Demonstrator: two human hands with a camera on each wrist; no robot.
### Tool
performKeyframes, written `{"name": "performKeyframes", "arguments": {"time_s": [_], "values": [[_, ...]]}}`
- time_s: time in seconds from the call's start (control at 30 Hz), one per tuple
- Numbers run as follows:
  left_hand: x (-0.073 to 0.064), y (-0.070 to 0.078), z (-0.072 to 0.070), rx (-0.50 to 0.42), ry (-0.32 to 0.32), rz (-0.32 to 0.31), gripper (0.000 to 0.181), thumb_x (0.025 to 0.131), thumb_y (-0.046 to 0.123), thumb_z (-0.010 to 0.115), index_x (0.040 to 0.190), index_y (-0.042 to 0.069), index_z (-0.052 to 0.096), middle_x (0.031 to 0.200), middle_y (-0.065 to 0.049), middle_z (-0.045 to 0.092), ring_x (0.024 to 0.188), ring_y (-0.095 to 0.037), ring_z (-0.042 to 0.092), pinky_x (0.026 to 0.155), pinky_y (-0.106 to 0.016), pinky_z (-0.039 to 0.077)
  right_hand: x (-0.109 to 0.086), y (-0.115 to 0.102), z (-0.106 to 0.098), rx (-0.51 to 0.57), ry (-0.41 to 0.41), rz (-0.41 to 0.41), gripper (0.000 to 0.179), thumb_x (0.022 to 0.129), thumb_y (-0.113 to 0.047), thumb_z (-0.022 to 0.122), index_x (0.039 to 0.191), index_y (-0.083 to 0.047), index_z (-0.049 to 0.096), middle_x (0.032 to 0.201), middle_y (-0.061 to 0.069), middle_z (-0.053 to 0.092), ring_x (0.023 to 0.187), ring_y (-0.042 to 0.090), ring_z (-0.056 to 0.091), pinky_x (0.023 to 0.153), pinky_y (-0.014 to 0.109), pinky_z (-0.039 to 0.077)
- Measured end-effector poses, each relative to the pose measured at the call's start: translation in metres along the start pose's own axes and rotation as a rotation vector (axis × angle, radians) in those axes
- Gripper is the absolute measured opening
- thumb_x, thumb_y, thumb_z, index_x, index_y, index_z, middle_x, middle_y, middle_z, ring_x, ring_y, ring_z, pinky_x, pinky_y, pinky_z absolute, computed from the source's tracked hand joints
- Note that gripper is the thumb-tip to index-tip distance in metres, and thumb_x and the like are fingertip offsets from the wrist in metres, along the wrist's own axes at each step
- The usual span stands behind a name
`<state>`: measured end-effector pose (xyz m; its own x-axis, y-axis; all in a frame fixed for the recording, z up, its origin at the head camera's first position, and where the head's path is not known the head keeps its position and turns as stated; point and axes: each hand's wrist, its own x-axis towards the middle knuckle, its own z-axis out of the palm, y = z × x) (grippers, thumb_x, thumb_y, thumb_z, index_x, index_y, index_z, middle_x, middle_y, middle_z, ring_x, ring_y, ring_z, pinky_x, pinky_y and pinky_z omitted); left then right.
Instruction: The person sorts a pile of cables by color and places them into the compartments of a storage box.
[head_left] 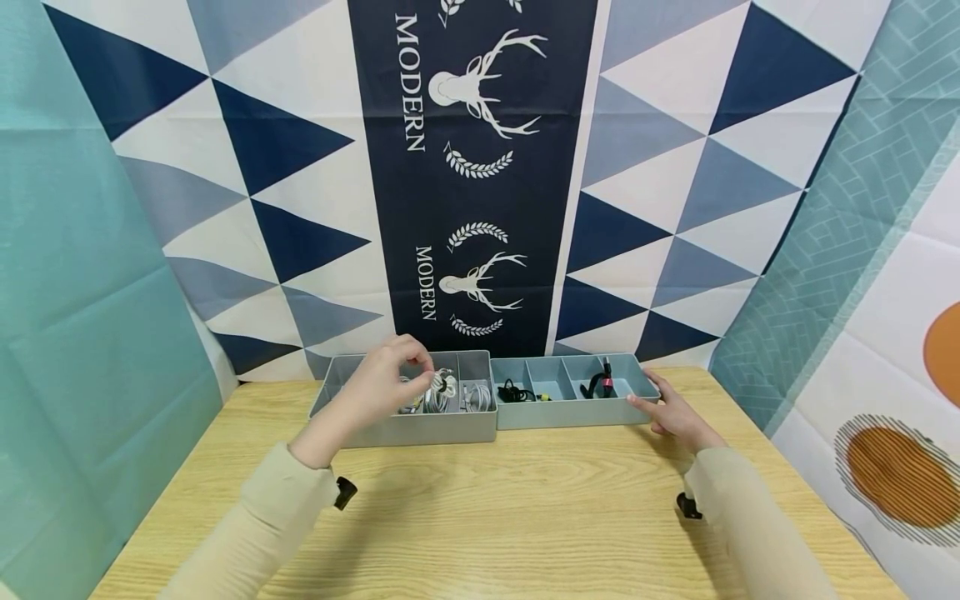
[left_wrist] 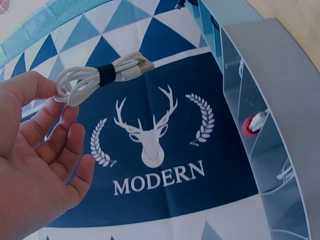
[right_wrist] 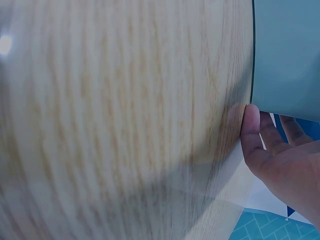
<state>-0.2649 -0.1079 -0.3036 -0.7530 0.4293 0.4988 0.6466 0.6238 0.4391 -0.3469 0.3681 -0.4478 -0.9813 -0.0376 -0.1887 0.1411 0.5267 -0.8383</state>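
Note:
My left hand is raised over the grey divided box, pinching a coiled white USB cable between thumb and forefinger. A black strap binds the coil, and its metal plug points away from the hand in the left wrist view. Several pale bundled cables lie in the grey box. At the far right end of the blue divided box, my right hand grips the corner, thumb at the front and fingers along the end wall.
In the blue box lie a black cable with a yellow piece beside it and a black cable with a red band. Both boxes stand side by side at the back of the wooden table, against a patterned cloth.

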Motion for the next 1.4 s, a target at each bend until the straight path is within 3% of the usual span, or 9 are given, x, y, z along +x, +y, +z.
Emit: {"name": "performKeyframes", "arguments": {"time_s": [0.47, 0.63, 0.83, 0.97, 1.07, 1.13, 1.23, 1.33, 1.4], "values": [[0.0, -0.022, -0.014, 0.08, 0.042, -0.073, 0.005, 0.08, 0.016, 0.06, 0.076, 0.018, 0.058, 0.085, 0.004, 0.055, 0.084, -0.016, 0.047, 0.076, -0.031, 0.042, 0.001, 0.0, 0.002, 0.008, 0.003, 0.006, 0.085, 0.086, -0.043, 0.053, 0.143, -0.026, -0.007, 0.143, 0.03, 0.0, 0.056, 0.017, 0.035, 0.054, 0.029, 0.038], [-0.002, -0.029, -0.02, 0.075, 0.046, -0.1, 0.005, 0.081, 0.017, 0.061, 0.076, 0.018, 0.059, 0.087, 0.004, 0.056, 0.088, -0.019, 0.048, 0.077, -0.033, 0.041, 0.002, 0.002, 0.001, -0.008, 0.004, -0.007, 0.087, 0.085, -0.047, 0.053, 0.143, -0.027, -0.008, 0.143, 0.03, -0.001, 0.062, 0.019, 0.036, 0.055, 0.03, 0.038], [-0.002, -0.038, -0.025, 0.076, 0.058, -0.133, 0.005, 0.083, 0.017, 0.059, 0.077, 0.018, 0.059, 0.089, 0.003, 0.057, 0.09, -0.018, 0.046, 0.078, -0.037, 0.039, 0.002, 0.003, 0.001, -0.009, 0.004, -0.027, 0.087, 0.085, -0.047, 0.053, 0.143, -0.026, -0.007, 0.142, 0.031, 0.001, 0.057, 0.019, 0.036, 0.053, 0.03, 0.038], [-0.003, -0.046, -0.026, 0.088, 0.092, -0.134, 0.005, 0.082, 0.017, 0.059, 0.077, 0.017, 0.06, 0.086, 0.002, 0.058, 0.088, -0.017, 0.046, 0.078, -0.038, 0.037, 0.001, 0.002, 0.001, -0.021, 0.011, -0.019, 0.09, 0.083, -0.05, 0.054, 0.143, -0.026, -0.007, 0.143, 0.031, -0.002, 0.083, 0.03, 0.042, 0.061, 0.031, 0.04], [-0.004, -0.053, -0.026, 0.082, 0.105, -0.143, 0.005, 0.081, 0.017, 0.059, 0.077, 0.015, 0.06, 0.086, 0.001, 0.057, 0.088, -0.019, 0.047, 0.078, -0.039, 0.036, 0.001, 0.002, 0.001, -0.028, 0.011, -0.008, 0.093, 0.08, -0.054, 0.054, 0.143, -0.026, -0.008, 0.143, 0.03, -0.005, 0.106, 0.037, 0.033, 0.068, 0.033, 0.041], [-0.005, -0.057, -0.026, 0.076, 0.111, -0.152, 0.005, 0.082, 0.017, 0.059, 0.078, 0.014, 0.06, 0.086, 0.0, 0.057, 0.089, -0.021, 0.047, 0.079, -0.04, 0.036, 0.002, 0.002, 0.002, -0.027, 0.01, -0.002, 0.093, 0.08, -0.054, 0.054, 0.143, -0.026, -0.008, 0.144, 0.03, -0.006, 0.111, 0.039, 0.028, 0.072, 0.034, 0.041], [-0.008, -0.064, -0.026, 0.077, 0.117, -0.164, 0.005, 0.083, 0.018, 0.059, 0.08, 0.014, 0.06, 0.087, -0.001, 0.057, 0.089, -0.021, 0.048, 0.08, -0.04, 0.037, 0.001, 0.001, 0.002, -0.018, 0.008, 0.0, 0.09, 0.082, -0.051, 0.054, 0.143, -0.027, -0.009, 0.144, 0.03, -0.006, 0.111, 0.038, 0.029, 0.072, 0.034, 0.041], [-0.01, -0.07, -0.026, 0.077, 0.123, -0.168, 0.004, 0.083, 0.017, 0.059, 0.081, 0.014, 0.06, 0.088, -0.002, 0.057, 0.09, -0.021, 0.049, 0.079, -0.04, 0.039, 0.0, 0.001, 0.001, -0.01, 0.008, -0.011, 0.088, 0.084, -0.048, 0.054, 0.143, -0.027, -0.008, 0.143, 0.031, -0.002, 0.087, 0.031, 0.044, 0.063, 0.032, 0.04], [-0.011, -0.073, -0.025, 0.08, 0.125, -0.176, 0.004, 0.083, 0.016, 0.059, 0.081, 0.014, 0.06, 0.088, -0.002, 0.057, 0.09, -0.021, 0.049, 0.078, -0.039, 0.04, 0.0, 0.001, 0.001, 0.002, 0.006, -0.014, 0.09, 0.082, -0.049, 0.055, 0.143, -0.028, -0.007, 0.142, 0.03, 0.0, 0.065, 0.022, 0.044, 0.056, 0.029, 0.04]]}}
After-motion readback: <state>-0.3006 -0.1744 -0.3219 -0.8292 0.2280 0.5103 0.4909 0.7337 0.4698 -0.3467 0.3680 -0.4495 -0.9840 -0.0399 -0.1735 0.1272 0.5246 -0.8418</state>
